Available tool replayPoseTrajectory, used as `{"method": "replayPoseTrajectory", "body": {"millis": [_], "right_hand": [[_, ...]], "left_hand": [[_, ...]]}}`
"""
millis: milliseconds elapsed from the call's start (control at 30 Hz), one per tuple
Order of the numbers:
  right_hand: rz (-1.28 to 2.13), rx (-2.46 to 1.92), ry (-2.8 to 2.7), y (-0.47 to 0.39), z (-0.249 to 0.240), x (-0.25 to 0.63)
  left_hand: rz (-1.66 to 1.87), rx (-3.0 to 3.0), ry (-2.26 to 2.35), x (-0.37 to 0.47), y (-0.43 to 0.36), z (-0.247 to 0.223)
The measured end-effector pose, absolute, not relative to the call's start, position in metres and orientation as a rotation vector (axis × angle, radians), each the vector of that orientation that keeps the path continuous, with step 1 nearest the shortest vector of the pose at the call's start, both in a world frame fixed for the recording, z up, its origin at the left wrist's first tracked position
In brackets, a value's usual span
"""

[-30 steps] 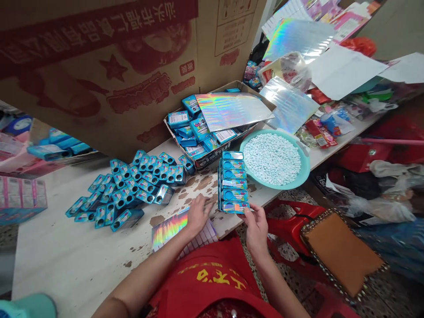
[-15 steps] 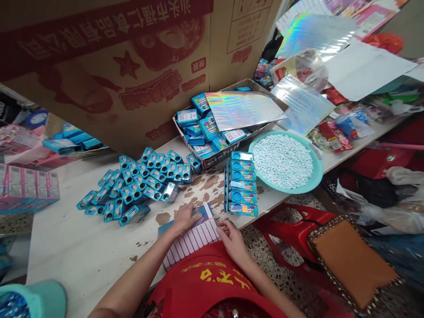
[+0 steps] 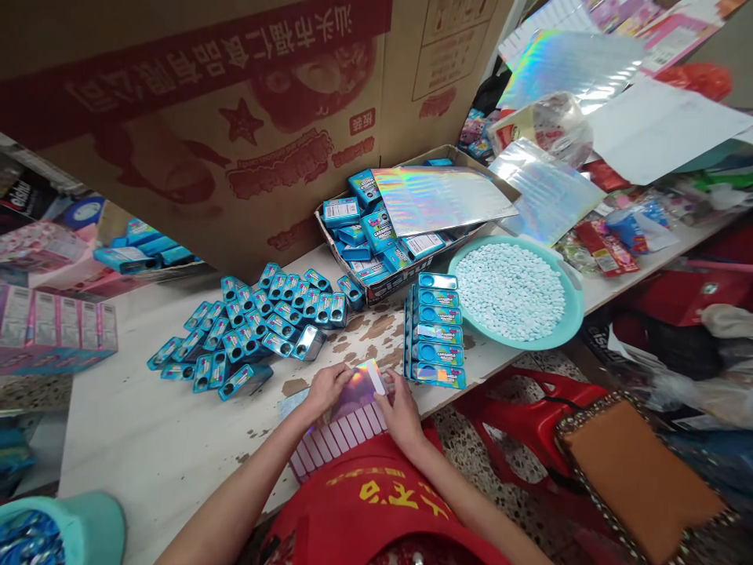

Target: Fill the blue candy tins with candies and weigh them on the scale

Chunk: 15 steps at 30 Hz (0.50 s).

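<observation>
Head view: the label sheet (image 3: pixel 338 431) lies at the near edge of the worktop (image 3: pixel 135 439), close against your red apron (image 3: pixel 347 530), its shiny far part raised between your two hands and its row of pale strips towards you. Your left hand (image 3: pixel 326 391) has its fingers bent over the sheet's far left part; whether they pinch it or only press on it cannot be told. Your right hand (image 3: pixel 401 408) has thumb and fingers closed on the right edge, beside a white strip. Expect the sheet to be light, thin and bendy, slick on its shiny face and easily creased. Take hold of it by the margin near a corner, with a light pinch, and brace it flat with your other fingers; the strips may be tacky, so keep clear of their faces. Just beyond your right hand stands a row of blue boxes (image 3: pixel 438 333), beside a basin (image 3: pixel 573 306) of small white pieces (image 3: pixel 511 290); more blue packs (image 3: pixel 247 326) cluster beyond your left.
</observation>
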State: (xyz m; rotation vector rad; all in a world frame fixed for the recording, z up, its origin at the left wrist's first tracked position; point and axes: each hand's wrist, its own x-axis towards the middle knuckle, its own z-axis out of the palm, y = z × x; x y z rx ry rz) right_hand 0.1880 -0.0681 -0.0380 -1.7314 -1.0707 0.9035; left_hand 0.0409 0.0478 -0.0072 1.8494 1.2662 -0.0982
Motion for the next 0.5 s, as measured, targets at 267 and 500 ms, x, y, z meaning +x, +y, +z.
{"method": "replayPoseTrajectory", "body": {"millis": [267,500], "right_hand": [[0.182,-1.854,-1.833,-0.051,-0.022,0.181],[0.105,-1.754,-1.931,-0.060,-0.018,0.184]], "left_hand": [[-0.070,1.995,1.192,0.043,0.042,0.006],[-0.116,1.930,1.249,0.042,0.041,0.008]]}}
